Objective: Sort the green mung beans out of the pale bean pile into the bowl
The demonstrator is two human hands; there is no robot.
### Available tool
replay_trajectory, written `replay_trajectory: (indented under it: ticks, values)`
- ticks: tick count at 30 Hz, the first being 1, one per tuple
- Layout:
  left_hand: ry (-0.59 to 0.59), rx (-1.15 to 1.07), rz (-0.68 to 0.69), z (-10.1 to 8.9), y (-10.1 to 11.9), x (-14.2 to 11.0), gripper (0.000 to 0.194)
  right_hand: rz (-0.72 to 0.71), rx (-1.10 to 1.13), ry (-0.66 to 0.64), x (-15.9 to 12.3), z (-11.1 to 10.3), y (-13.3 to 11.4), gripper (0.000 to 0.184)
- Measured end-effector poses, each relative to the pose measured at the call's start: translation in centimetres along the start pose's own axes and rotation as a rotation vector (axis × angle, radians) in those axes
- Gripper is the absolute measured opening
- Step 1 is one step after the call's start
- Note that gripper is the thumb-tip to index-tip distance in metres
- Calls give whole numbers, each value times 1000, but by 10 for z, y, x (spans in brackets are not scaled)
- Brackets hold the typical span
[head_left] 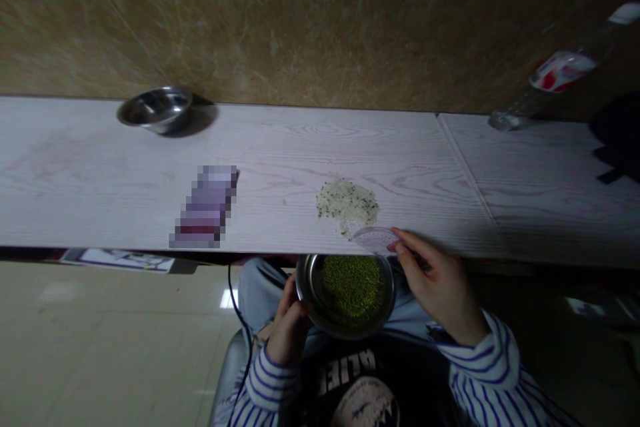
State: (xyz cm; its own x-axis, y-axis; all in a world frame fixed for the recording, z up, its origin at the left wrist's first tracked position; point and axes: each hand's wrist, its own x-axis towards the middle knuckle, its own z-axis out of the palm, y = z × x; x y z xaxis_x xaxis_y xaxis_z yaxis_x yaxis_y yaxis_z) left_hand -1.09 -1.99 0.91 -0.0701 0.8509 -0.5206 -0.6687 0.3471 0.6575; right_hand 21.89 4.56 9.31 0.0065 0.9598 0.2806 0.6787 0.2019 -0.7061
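My left hand (291, 325) grips the rim of a steel bowl (306, 280) below the table's front edge, above my lap. Green beans, seemingly mung beans (354, 285), cover the bowl's bottom. Between the thumb and fingers of my right hand (435, 280) is a clear plastic protractor (376, 239), held low at the table's edge, just above the bowl. Its rounded side touches or nearly touches a spread pile of white grains (347, 203), rice-like, with dark green beans scattered among them.
Toward the wall at the left stands a second steel bowl (159, 110). A pixelated flat item (205, 207) lies left of the grains. A clear bottle (555, 77) with a red and white label stands at the back right, near a dark object (620, 133). A cable (243, 320) hangs at my left.
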Motion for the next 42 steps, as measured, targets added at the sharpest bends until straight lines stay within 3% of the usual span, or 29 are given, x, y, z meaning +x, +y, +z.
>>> replay_trajectory:
  ticks: [20,30,42]
  values:
    - [16,37,-4,-2,2,-1,50,-72,33,6,4,15,-7,31]
    - [8,5,-20,1,2,1,53,-2,-11,51,6,6,4,32]
    - [6,17,0,-2,2,0,50,-47,20,5,9,8,-3,31]
